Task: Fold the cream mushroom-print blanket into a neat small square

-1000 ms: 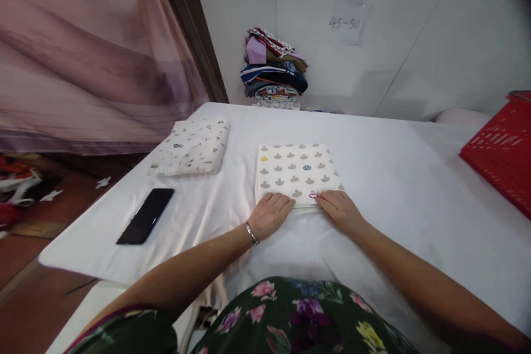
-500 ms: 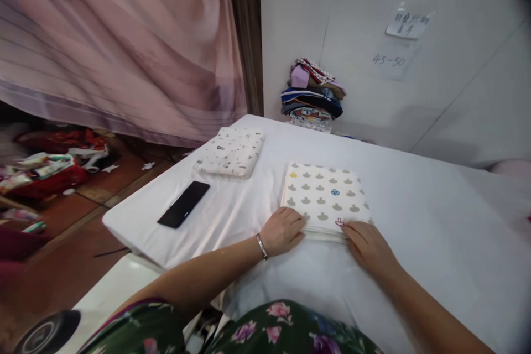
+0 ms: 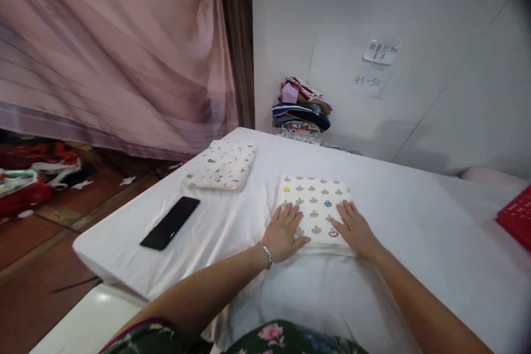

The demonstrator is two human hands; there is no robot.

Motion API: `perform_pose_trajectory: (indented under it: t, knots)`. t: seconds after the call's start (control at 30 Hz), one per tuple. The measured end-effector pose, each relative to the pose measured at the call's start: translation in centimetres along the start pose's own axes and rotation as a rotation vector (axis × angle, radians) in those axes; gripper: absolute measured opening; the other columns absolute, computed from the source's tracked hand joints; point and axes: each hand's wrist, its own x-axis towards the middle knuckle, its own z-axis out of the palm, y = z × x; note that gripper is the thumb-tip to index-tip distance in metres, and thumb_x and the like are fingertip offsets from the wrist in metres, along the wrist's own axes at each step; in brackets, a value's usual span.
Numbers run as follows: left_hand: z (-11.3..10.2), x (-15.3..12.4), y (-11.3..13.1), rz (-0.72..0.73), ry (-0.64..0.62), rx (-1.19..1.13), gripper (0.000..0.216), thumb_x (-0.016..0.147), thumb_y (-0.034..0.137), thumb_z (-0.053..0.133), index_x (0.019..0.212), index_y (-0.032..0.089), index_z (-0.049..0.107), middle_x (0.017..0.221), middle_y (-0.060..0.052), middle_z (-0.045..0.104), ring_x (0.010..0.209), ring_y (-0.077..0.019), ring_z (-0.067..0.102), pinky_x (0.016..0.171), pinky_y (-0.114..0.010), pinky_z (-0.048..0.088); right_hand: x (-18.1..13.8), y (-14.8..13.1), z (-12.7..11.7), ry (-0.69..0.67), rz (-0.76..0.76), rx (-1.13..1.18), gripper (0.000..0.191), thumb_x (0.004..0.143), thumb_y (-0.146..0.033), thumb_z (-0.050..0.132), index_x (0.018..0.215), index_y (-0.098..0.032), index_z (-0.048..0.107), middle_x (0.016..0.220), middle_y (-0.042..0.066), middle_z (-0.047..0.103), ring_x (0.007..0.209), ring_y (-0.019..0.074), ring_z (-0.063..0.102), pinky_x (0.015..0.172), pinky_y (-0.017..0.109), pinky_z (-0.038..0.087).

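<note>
A folded white cloth (image 3: 314, 214) with grey duck-like shapes, plus single yellow, blue and red ones, lies flat on the table in front of me. Its layers show along the near edge. My left hand (image 3: 285, 232) rests on its left near corner, fingers stretched out and thumb pointing right. On the opposite side, my right hand (image 3: 357, 229) lies over the right edge with its fingers spread. Both palms face down, and neither hand grips the cloth.
The table (image 3: 418, 243) has a white cover. To the left are another folded patterned cloth (image 3: 224, 165) and a black phone (image 3: 171, 223). Stacked folded clothes (image 3: 301, 110) stand by the wall behind. A red object (image 3: 516, 218) is at the right edge, a pink curtain (image 3: 124, 55) at left.
Both hands have moved from the near edge of the cloth up onto its top, and their fingers have spread flat. The camera view has shifted a little; the cloth stays folded.
</note>
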Motion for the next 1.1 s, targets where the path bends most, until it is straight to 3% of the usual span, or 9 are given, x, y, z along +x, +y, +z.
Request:
perform_pose_trajectory:
  t: [0.1,0.2,0.33,0.5,0.63,0.73,0.87,0.97,1.1]
  knots:
    - [-0.5,0.2,-0.2,-0.03,-0.033,-0.022,0.062,0.084,0.057,0.04,0.131,0.017,0.041,0.142,-0.011,0.037,0.135,-0.0277,0.023,0.109,-0.051,0.022,-0.1,0.6,0.3,0.018,-0.008,0.024,0.05,0.087,-0.051,0.041,0.129,-0.025,0.048,0.137,0.014,0.043,0.126,0.0311,0.038,0.087,0.053,0.045]
    - [-1.9,2.1,-0.2,-0.08,-0.119,-0.058,0.058,0.083,0.06,0.039,0.124,0.02,0.049,0.138,-0.009,0.043,0.132,-0.0284,0.03,0.105,-0.051,0.029,1.4,0.2,-0.8,-0.027,0.069,0.028,0.053,0.087,-0.055,0.038,0.127,-0.022,0.05,0.137,0.015,0.042,0.126,0.0314,0.038,0.09,0.053,0.042]
    - [-2.8,5.9,-0.7,-0.135,-0.02,0.008,0.061,0.084,0.059,0.035,0.128,0.017,0.045,0.144,-0.011,0.033,0.136,-0.0282,0.02,0.109,-0.052,0.02,5.4,-0.4,-1.6,0.047,0.14,0.011,0.059,0.088,-0.055,0.033,0.133,-0.018,0.043,0.143,0.017,0.032,0.131,0.0342,0.028,0.094,0.058,0.036]
    - [0.0,7.1,-2.1,-0.221,-0.137,0.013,0.071,0.083,0.06,0.035,0.135,0.012,0.037,0.147,-0.014,0.027,0.137,-0.0298,0.016,0.109,-0.051,0.017,7.7,0.6,1.0,0.022,0.191,0.024,0.062,0.086,-0.055,0.037,0.13,-0.012,0.045,0.139,0.02,0.036,0.129,0.0354,0.031,0.093,0.056,0.038]
    - [1.4,6.1,-2.7,-0.223,-0.11,-0.05,0.068,0.083,0.059,0.036,0.135,0.015,0.037,0.147,-0.011,0.028,0.137,-0.0275,0.017,0.109,-0.05,0.018,7.1,1.5,2.5,0.054,0.156,0.055,0.063,0.087,-0.056,0.035,0.13,-0.012,0.045,0.14,0.019,0.035,0.13,0.0328,0.03,0.096,0.053,0.036]
    - [0.5,6.6,-3.6,-0.261,0.001,-0.126,0.05,0.085,0.05,0.043,0.125,0.02,0.048,0.139,-0.008,0.042,0.13,-0.0243,0.032,0.106,-0.046,0.025,6.9,1.0,1.9,-0.036,0.223,0.059,0.065,0.087,-0.056,0.032,0.134,-0.011,0.04,0.145,0.016,0.028,0.133,0.0314,0.022,0.101,0.049,0.031]
    - [-1.6,8.9,-6.3,-0.353,0.209,-0.145,0.024,0.084,0.029,0.05,0.103,0.023,0.062,0.109,-0.005,0.062,0.106,-0.0202,0.05,0.094,-0.038,0.034,7.2,0.1,0.9,-0.155,0.296,0.05,0.069,0.088,-0.056,0.028,0.141,-0.011,0.031,0.149,0.012,0.017,0.137,0.0289,0.012,0.106,0.045,0.024]
    - [-2.1,10.6,-7.9,-0.345,0.162,-0.159,0.016,0.079,0.023,0.056,0.09,0.022,0.068,0.094,-0.004,0.063,0.097,-0.0209,0.051,0.089,-0.037,0.035,7.3,0.0,0.7,-0.164,0.299,0.058,0.07,0.088,-0.056,0.028,0.141,-0.011,0.03,0.15,0.012,0.017,0.137,0.0294,0.011,0.106,0.045,0.024]
    - [-1.1,12.2,-8.7,-0.372,0.115,-0.216,0.008,0.073,0.024,0.061,0.076,0.022,0.069,0.09,-0.004,0.062,0.097,-0.0203,0.05,0.088,-0.034,0.036,7.2,0.1,0.8,-0.157,0.295,0.068,0.068,0.087,-0.055,0.03,0.14,-0.012,0.031,0.149,0.012,0.018,0.137,0.0297,0.012,0.105,0.046,0.025]
